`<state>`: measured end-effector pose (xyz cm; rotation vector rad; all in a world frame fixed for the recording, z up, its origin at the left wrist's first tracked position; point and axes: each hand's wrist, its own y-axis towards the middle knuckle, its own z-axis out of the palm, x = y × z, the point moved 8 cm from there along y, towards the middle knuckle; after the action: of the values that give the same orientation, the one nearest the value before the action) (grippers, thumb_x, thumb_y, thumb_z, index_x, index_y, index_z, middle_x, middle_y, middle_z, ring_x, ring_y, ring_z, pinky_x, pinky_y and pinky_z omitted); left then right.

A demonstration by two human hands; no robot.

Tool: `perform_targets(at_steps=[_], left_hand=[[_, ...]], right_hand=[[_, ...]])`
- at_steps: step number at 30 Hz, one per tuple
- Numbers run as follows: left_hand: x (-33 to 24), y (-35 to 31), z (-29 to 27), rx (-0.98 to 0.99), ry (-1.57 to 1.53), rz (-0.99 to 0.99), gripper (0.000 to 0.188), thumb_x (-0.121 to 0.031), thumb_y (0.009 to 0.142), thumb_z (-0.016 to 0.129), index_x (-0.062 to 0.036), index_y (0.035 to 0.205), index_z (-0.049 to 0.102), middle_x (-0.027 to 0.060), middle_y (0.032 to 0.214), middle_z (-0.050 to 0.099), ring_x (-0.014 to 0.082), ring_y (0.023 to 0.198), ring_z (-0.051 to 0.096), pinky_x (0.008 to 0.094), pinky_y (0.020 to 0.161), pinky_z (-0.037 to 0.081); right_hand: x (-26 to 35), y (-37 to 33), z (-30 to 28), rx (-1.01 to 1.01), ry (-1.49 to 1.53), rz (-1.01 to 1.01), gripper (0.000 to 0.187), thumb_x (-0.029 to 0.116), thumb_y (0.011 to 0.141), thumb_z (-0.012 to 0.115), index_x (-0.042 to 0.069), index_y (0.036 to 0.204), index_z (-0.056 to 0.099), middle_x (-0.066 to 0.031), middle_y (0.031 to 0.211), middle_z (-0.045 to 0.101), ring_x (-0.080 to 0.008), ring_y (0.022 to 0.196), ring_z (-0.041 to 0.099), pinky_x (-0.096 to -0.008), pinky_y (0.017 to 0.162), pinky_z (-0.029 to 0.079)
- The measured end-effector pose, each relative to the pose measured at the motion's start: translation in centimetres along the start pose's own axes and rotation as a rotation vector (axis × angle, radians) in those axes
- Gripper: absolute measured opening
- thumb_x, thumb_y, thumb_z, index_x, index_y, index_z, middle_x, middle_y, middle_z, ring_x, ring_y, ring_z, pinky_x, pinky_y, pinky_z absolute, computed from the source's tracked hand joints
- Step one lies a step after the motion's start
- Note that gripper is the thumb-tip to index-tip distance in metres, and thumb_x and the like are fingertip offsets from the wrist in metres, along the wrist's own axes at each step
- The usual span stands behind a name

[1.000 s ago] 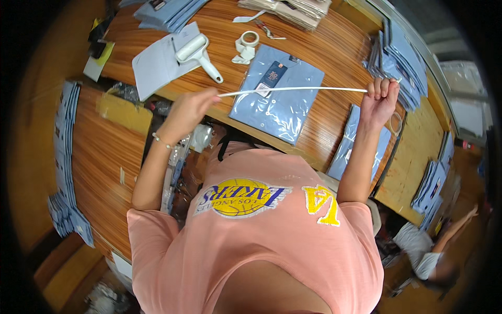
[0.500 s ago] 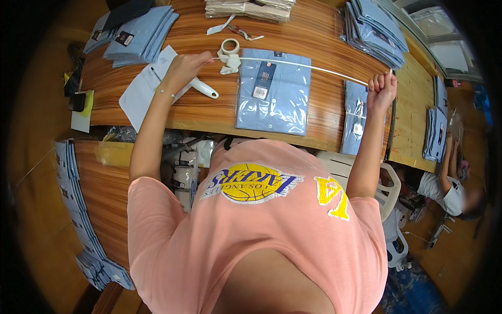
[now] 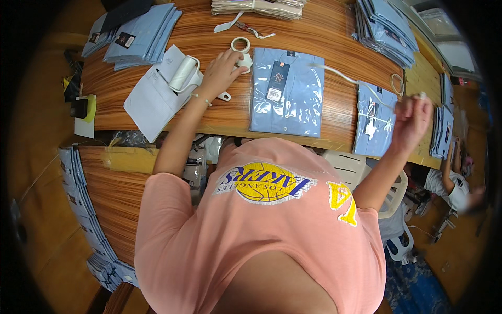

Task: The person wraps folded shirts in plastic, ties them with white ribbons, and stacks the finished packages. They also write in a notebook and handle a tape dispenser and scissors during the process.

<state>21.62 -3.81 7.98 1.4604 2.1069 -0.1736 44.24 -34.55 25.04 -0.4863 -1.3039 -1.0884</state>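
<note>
My right hand [image 3: 413,118], slightly blurred, is raised at the table's right side, fingers pinched on a narrow white strip [image 3: 342,75]. The strip trails left, slack and curved, its loose end blurred above a folded light-blue shirt [image 3: 306,99]. That shirt lies flat in clear plastic with a dark hang tag [image 3: 278,78]. My left hand [image 3: 226,70] has let its fingers spread, the fingertips at a crumpled white piece [image 3: 244,62] beside a roll of tape [image 3: 240,45]. Near its wrist is a white lint roller [image 3: 184,74], its handle partly behind the hand.
Stacks of bagged blue shirts stand at the far left [image 3: 141,39] and far right [image 3: 387,34]. A tied shirt pack [image 3: 374,118] lies near the right edge. Papers [image 3: 157,99] sit left, a beige bundle [image 3: 259,7] at the back. Another person [image 3: 449,183] works at far right.
My left hand has let go of the strip and moved right toward the tape roll, uncovering the lint roller. My right hand has moved right and nearer; the strip, taut before, now hangs slack.
</note>
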Motion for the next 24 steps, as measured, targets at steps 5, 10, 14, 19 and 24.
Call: perform_targets(at_steps=[5, 10, 14, 19, 24], left_hand=[[3.2, -1.1, 2.7, 0.055, 0.021, -0.127, 0.02, -0.026, 0.082, 0.062, -0.0062, 0.084, 0.058, 0.0088, 0.084, 0.057, 0.0274, 0.088, 0.056, 0.0394, 0.075, 0.044], [3.0, 2.2, -4.9, -0.171, -0.372, -0.256, 0.013, -0.015, 0.089, 0.055, -0.0021, 0.089, 0.055, 0.0076, 0.085, 0.061, 0.0178, 0.08, 0.059, 0.0282, 0.072, 0.045], [4.3, 3.8, -9.1, -0.326, -0.562, -0.221, 0.014, -0.016, 0.091, 0.052, -0.0027, 0.096, 0.052, 0.0067, 0.082, 0.062, 0.0135, 0.075, 0.058, 0.0252, 0.072, 0.045], [2.6, 4.3, -11.2, -0.282, -0.746, -0.246, 0.013, -0.012, 0.094, 0.048, -0.002, 0.103, 0.048, 0.0063, 0.086, 0.061, 0.0122, 0.076, 0.062, 0.0244, 0.074, 0.048], [-0.5, 1.5, -8.2, -0.206, -1.018, -0.418, 0.02, -0.009, 0.094, 0.045, 0.0008, 0.11, 0.051, 0.0102, 0.091, 0.063, 0.0147, 0.08, 0.064, 0.0244, 0.068, 0.051]], right_hand=[[-4.0, -1.2, 4.3, 0.151, -0.028, 0.119, 0.007, 0.012, 0.093, 0.05, 0.005, 0.094, 0.052, 0.0003, 0.063, 0.042, -0.0076, 0.055, 0.036, -0.0207, 0.049, 0.029], [-7.8, -1.0, 5.4, 0.189, -0.055, 0.304, 0.011, 0.017, 0.092, 0.052, 0.007, 0.089, 0.053, 0.0033, 0.061, 0.043, -0.0046, 0.053, 0.036, -0.0196, 0.047, 0.026], [-11.2, -1.2, 7.9, 0.284, -0.114, 0.416, 0.014, 0.022, 0.09, 0.056, 0.009, 0.086, 0.057, 0.0046, 0.059, 0.044, -0.0042, 0.051, 0.036, -0.0198, 0.046, 0.026], [-14.4, -2.4, 14.7, 0.546, -0.151, 0.559, 0.015, 0.023, 0.089, 0.057, 0.009, 0.088, 0.059, 0.0057, 0.061, 0.045, -0.0029, 0.054, 0.037, -0.0188, 0.047, 0.027], [-18.4, -5.3, 22.0, 0.66, -0.099, 0.573, 0.023, 0.025, 0.084, 0.064, 0.007, 0.099, 0.062, 0.0063, 0.066, 0.052, -0.002, 0.052, 0.038, -0.0189, 0.044, 0.027]])
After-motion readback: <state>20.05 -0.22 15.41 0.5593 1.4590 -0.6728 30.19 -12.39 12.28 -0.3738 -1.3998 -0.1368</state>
